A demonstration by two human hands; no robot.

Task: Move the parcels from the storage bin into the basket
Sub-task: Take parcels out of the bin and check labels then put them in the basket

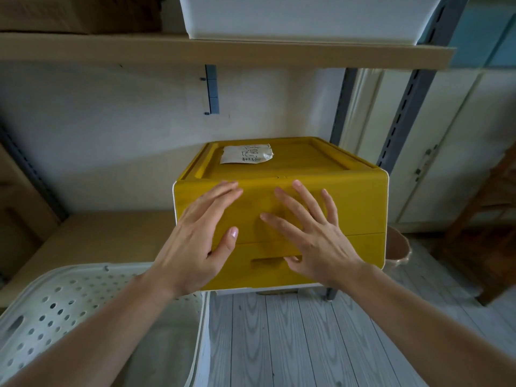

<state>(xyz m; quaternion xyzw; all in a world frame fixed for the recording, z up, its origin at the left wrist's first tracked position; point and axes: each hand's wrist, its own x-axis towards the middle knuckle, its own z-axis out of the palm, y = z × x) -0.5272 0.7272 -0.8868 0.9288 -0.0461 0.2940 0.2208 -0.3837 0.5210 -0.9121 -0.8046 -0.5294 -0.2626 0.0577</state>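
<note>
Nearest me: basket [50,311], white and perforated, lower left. What shows of its inside looks empty. Plank floor [279,339] to its right.

Next out: both hands flat on the front of the yellow bin [357,208], which sits on the lower shelf [106,236]. Left hand [201,236]: fingers [223,191] straight and close together, laid against the upper front panel, thumb resting by the seam above the slot. Right hand [310,233]: fingers spread wide, palm on the panel, thumb tip at or in the handle slot [268,262]; can't tell which. Neither hand is closed on anything; they're just pressing.

Parcels: none visible. I judge they're inside the bin, front still shut. So the task is at zero and the step in hand is opening it.

How I'd do it: the seam across the front suggests a flap or drawer; can't tell which way it goes. Hook fingertips into the slot and pull gently first. Keep the left hand braced on the upper panel so the whole bin doesn't slide off the shelf edge. It overhangs the front a bit, so go easy.

Further back: paper label [245,154] on the bin's lid, handwriting I can't read. Wall bracket [211,89] behind. Upper shelf carries a white tub [307,15].
</note>
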